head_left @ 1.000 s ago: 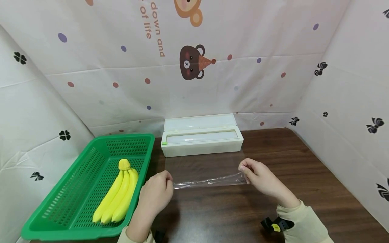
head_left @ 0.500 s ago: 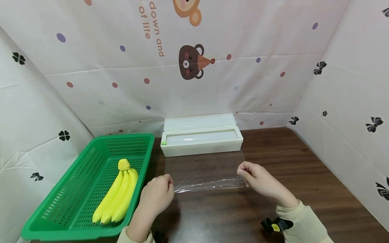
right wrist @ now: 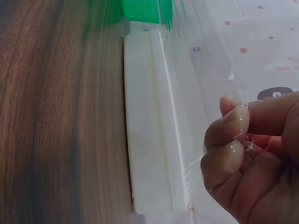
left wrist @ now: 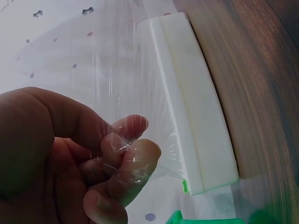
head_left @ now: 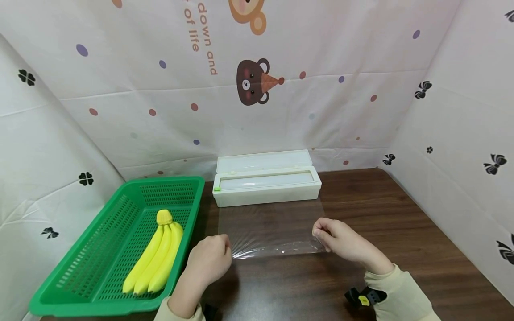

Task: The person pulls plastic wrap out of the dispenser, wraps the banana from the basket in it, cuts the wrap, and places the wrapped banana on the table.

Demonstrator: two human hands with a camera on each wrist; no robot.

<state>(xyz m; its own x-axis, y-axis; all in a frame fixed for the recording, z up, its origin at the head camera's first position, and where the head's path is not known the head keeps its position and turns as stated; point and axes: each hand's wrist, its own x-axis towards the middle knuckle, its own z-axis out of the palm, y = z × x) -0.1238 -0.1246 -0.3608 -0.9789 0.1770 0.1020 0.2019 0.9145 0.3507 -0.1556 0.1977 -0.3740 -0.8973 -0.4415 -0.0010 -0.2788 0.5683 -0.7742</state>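
A clear sheet of plastic wrap (head_left: 273, 232) stretches toward me from a white wrap dispenser box (head_left: 268, 194) whose lid (head_left: 265, 161) is raised at the back. My left hand (head_left: 209, 258) pinches the sheet's near left corner. At the near right corner my right hand (head_left: 339, 238) pinches the film between thumb and fingers. In the left wrist view, film creases fan out from the fingertips (left wrist: 145, 154) toward the box. The right wrist view shows film bunched over the curled fingers (right wrist: 224, 161). Between the hands the near edge is slightly crumpled.
To the left stands a green plastic basket (head_left: 96, 307) with a bunch of yellow bananas (head_left: 154, 258) in it, close beside my left forearm. Dark wooden tabletop (head_left: 277, 290) lies under the hands. White printed cloth (head_left: 321, 120) hangs behind and at both sides.
Both hands have come slightly nearer to me, drawing the film farther out from the box. The bunched near edge has spread flatter. Box, basket and bananas stay put.
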